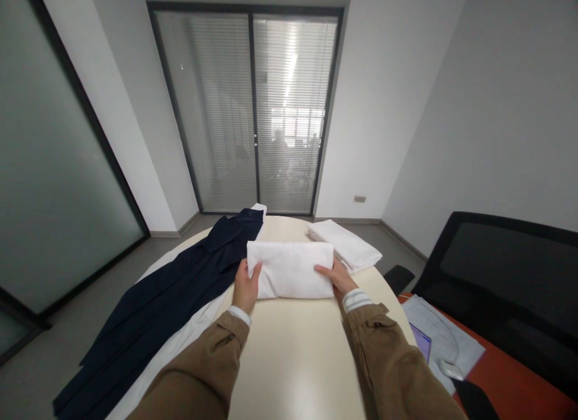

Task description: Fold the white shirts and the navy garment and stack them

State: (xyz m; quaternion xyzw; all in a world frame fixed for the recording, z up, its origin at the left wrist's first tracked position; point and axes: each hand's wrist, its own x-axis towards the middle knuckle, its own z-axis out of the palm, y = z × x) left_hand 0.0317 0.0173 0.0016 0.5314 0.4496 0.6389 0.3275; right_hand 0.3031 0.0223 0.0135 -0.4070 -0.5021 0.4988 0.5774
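Note:
A folded white cloth [291,269], a neat rectangle, is held up over the table in front of me. My left hand [246,286] grips its left edge, thumb on the near face and the other fingers mostly hidden behind. On the opposite edge, my right hand [338,276] holds it the same way. Dark navy garments [167,299] lie spread along the left side of the round table [298,360], with white fabric [203,320] under them. Behind my right hand, a second folded white cloth [345,242] rests near the table's far right edge.
A black mesh office chair [506,275] with an orange seat [506,372] stands at the right. Papers [445,332], a purple-screened device [421,341] and a white mouse-like object [450,369] lie on it. Glass doors with blinds [253,112] are beyond the table.

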